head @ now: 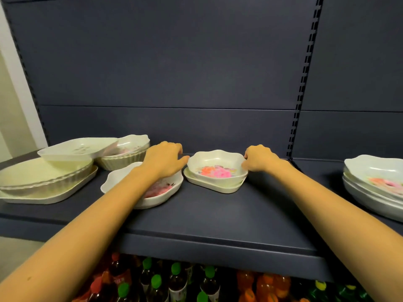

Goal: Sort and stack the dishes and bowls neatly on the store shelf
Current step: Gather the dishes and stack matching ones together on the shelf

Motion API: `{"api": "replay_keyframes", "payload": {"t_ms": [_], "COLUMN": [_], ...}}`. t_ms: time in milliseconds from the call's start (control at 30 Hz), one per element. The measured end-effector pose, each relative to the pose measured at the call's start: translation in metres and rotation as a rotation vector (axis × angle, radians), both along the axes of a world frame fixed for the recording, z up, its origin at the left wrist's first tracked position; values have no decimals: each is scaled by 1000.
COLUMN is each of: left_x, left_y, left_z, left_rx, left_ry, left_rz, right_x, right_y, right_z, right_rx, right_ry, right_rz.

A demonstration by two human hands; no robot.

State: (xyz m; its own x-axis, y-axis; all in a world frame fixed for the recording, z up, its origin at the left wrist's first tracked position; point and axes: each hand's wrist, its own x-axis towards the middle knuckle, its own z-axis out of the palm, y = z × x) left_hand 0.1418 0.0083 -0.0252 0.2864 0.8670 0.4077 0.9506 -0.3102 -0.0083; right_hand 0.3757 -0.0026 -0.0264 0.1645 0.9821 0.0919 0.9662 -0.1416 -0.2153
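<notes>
I have both hands on the small cream scalloped bowl [216, 165], glossy like plastic, with a pink and orange flower print inside. It sits between my hands, nested on a shallow cream square dish [209, 185] on the dark blue shelf [218, 214]. My right hand [259, 159] pinches the bowl's right rim between thumb and curled fingers. My left hand [164, 159] has its thumb at the left rim and its fingers curled behind; I cannot tell whether it has really closed on the rim.

A second cream scalloped bowl [165, 190] with a pink print lies under my left forearm. Well beyond my left hand is a loose pile of large cream fluted dishes [43, 177], one tipped at an angle. Well beyond my right hand stands a stack of flowered scalloped plates [375, 182].

I judge the sorting to be partway, and this step is separating a bowl from a dish that does not match it. The next move calls for a firm hold on both rims and a straight lift, so the dish beneath is not dragged along, then a level landing inside the matching bowl under my left forearm.
</notes>
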Motion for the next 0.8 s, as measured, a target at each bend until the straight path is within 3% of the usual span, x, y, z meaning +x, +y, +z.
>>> {"api": "replay_keyframes", "payload": {"t_ms": [200,467,633,800], "left_x": [-9,10,23,24], "left_y": [20,41,56,66], "left_z": [10,11,0,-6], "left_rx": [-93,-301,-456,-510], "left_ry": [46,40,87,6], "left_rz": [-47,-164,-244,-270], "right_x": [11,31,32,26], "right_y": [4,-24,-42,-57], "right_z": [10,31,27,21], "right_rx": [93,332,357,364], "right_ry": [115,183,197,185], "right_rz": [-50,-315,-385,-433]}}
